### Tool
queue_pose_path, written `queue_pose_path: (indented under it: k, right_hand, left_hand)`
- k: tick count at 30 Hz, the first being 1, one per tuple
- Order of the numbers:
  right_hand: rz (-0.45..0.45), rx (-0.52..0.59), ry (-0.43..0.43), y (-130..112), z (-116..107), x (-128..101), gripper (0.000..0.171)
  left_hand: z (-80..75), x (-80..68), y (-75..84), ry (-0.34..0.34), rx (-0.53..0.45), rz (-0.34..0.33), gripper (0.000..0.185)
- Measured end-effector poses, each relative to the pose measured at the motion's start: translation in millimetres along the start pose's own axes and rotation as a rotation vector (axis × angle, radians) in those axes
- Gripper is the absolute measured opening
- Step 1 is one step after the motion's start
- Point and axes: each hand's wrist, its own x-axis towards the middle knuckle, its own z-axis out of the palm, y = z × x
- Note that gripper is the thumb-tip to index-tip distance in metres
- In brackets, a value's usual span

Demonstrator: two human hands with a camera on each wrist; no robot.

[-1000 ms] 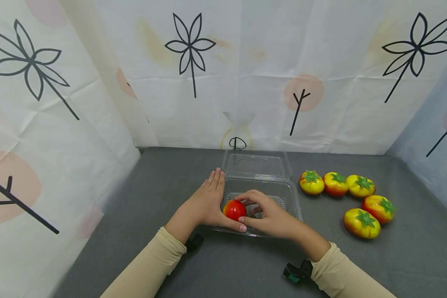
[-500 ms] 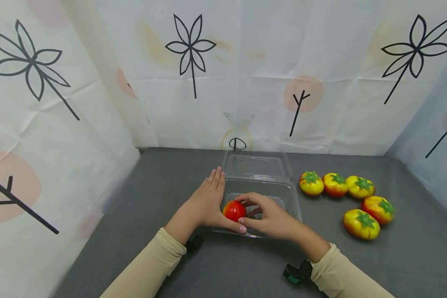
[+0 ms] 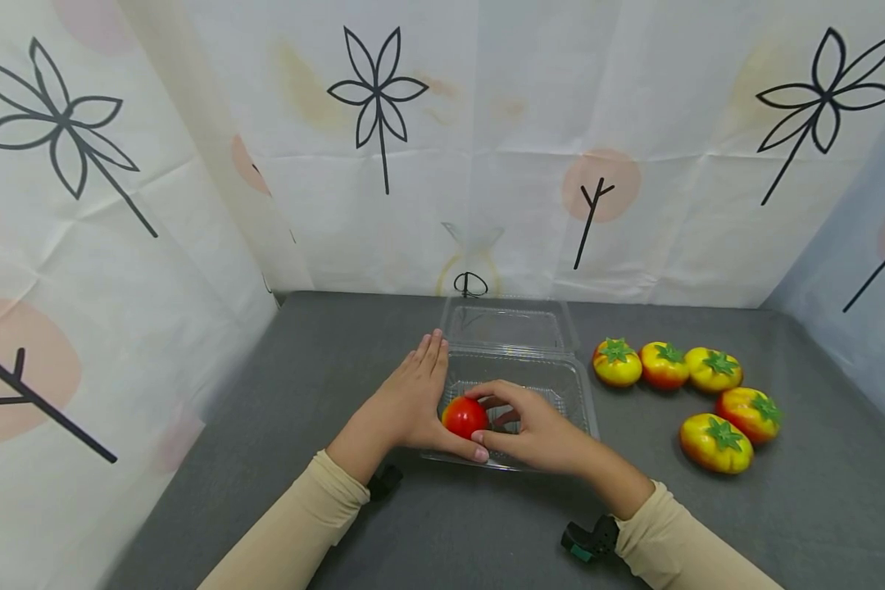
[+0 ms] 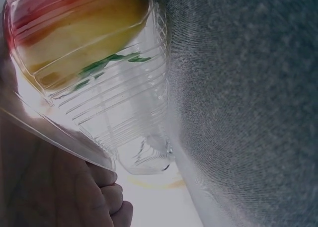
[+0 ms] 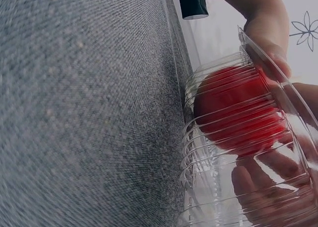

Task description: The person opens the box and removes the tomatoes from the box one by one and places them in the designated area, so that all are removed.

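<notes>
A clear plastic clamshell container (image 3: 577, 385) lies open on the grey table, its lid (image 3: 509, 325) folded back toward the wall. A red tomato (image 3: 463, 415) sits in its near-left corner. My right hand (image 3: 531, 426) reaches into the box, fingers curled round the tomato. My left hand (image 3: 409, 401) rests flat against the box's left wall, fingers straight, thumb along the front rim. In the right wrist view the tomato (image 5: 238, 113) and my fingers (image 5: 263, 177) show through the ribbed wall. The left wrist view shows the tomato (image 4: 84, 33) through the plastic (image 4: 129, 117).
Several yellow-red tomatoes with green tops lie on the table to the right of the box, some in a row (image 3: 664, 365) and others nearer (image 3: 715, 442). Printed fabric walls (image 3: 118, 246) close the table in on the left, back and right.
</notes>
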Motion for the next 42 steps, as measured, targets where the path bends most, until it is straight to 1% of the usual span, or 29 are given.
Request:
queue_pose_path:
  k: [10, 16, 22, 30, 34, 42]
  right_hand:
    - [-0.005, -0.001, 0.026, -3.1, -3.7, -1.1, 0.050]
    - [0.000, -0.019, 0.064, -7.6, -11.7, -2.3, 0.049]
    - [-0.015, -0.024, 0.111, -12.0, -26.6, -6.6, 0.049]
    - [0.007, -0.066, 0.183, -21.4, -51.4, -14.3, 0.050]
    - [0.022, -0.065, 0.220, -26.4, -61.8, -18.4, 0.051]
    - [0.029, -0.100, 0.280, -32.4, -79.1, -31.7, 0.049]
  left_hand:
    - [2.4, 2.5, -0.8, -0.017, -0.005, -0.009, 0.151]
    - [2.5, 3.4, -0.7, -0.015, -0.006, -0.016, 0.151]
    - [3.6, 4.9, -0.8, -0.021, 0.006, -0.028, 0.153]
    - [3.3, 3.8, -1.4, -0.030, -0.010, -0.037, 0.154]
    - [2.1, 1.4, -2.0, -0.029, -0.011, -0.032, 0.154]
    - [2.1, -1.8, 0.1, -0.022, -0.031, -0.018, 0.155]
